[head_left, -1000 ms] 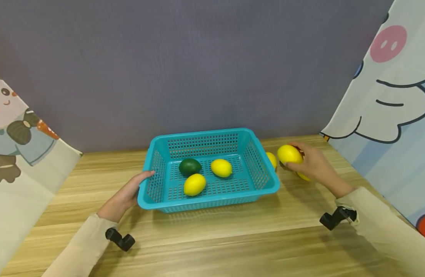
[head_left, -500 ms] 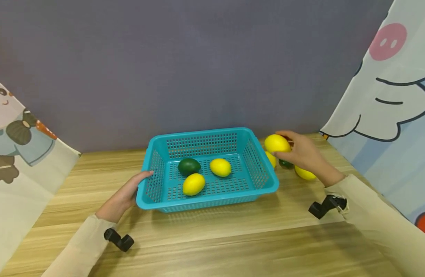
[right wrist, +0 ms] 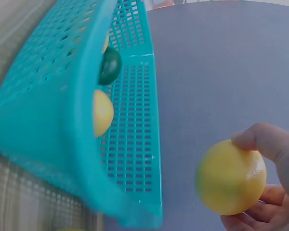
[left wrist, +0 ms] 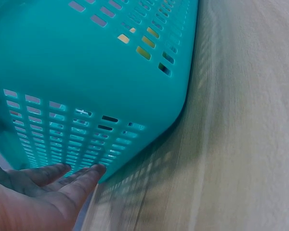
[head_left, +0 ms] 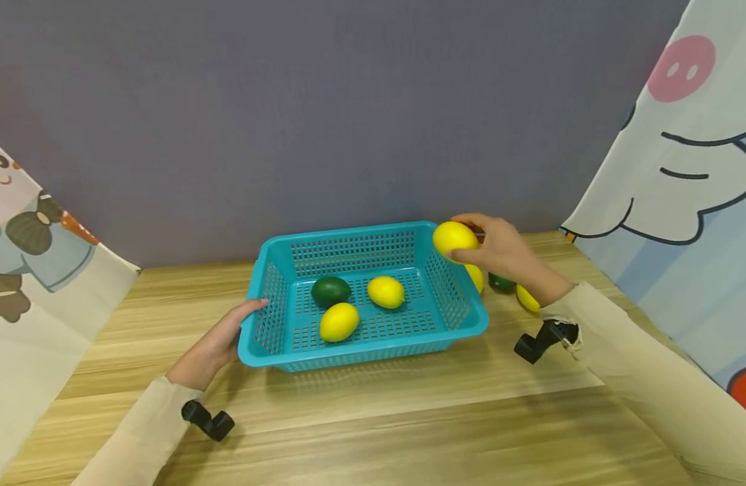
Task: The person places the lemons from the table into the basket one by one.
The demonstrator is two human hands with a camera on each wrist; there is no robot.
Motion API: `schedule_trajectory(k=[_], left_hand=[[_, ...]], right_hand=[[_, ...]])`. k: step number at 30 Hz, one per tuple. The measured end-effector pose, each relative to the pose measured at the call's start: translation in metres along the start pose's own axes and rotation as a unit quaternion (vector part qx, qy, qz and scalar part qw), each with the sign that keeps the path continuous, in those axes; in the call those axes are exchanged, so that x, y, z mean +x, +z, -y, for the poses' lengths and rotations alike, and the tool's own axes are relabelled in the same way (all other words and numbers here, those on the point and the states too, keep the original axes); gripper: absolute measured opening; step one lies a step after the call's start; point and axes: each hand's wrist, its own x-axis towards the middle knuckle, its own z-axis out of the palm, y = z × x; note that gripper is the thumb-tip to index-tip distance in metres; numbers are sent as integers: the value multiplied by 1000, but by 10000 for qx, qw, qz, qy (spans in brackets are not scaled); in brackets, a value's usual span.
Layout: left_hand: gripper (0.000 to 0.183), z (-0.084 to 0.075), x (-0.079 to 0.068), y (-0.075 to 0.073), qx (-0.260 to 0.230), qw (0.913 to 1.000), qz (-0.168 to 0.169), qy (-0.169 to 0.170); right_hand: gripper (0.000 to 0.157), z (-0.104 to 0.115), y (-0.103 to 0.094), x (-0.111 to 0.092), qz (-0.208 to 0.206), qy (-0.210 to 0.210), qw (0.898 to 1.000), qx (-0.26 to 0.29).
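My right hand (head_left: 495, 244) holds a yellow lemon (head_left: 455, 239) between thumb and fingers, raised at the basket's right rim. In the right wrist view the held lemon (right wrist: 231, 177) shows a greenish patch. The blue plastic basket (head_left: 373, 352) has slotted walls. Inside lie a dark green avocado-like fruit (head_left: 331, 291) and two lemons, one in front (head_left: 339, 322) and one to the right (head_left: 386, 292). My left hand (head_left: 217, 337) grips the basket's left side, thumb over the rim. Its fingers (left wrist: 77, 187) lie along the outer wall in the left wrist view.
Right of the basket, a lemon (head_left: 474, 277), a dark green fruit (head_left: 501, 283) and another lemon (head_left: 527, 298) sit on the wooden table (head_left: 373, 432), partly hidden. A grey panel (head_left: 348, 121) stands behind, with printed cloths at left (head_left: 38, 229) and right (head_left: 682, 182).
My right hand has carried the lemon up and left from over the fruits on the table to the basket's right rim. My left hand has stayed on the basket.
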Motion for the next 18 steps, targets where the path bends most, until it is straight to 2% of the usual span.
schedule_trajectory(k=[6, 10, 18], left_hand=[[68, 0, 0, 0, 78, 10000, -33, 42], [69, 0, 0, 0, 95, 9999, -41, 34], [69, 0, 0, 0, 123, 9999, -58, 2]], right_hand=[[62, 10, 8, 15, 168, -3, 9992, 362], [62, 15, 16, 24, 222, -15, 9989, 405], [60, 28, 28, 45, 56, 136, 9984, 544]])
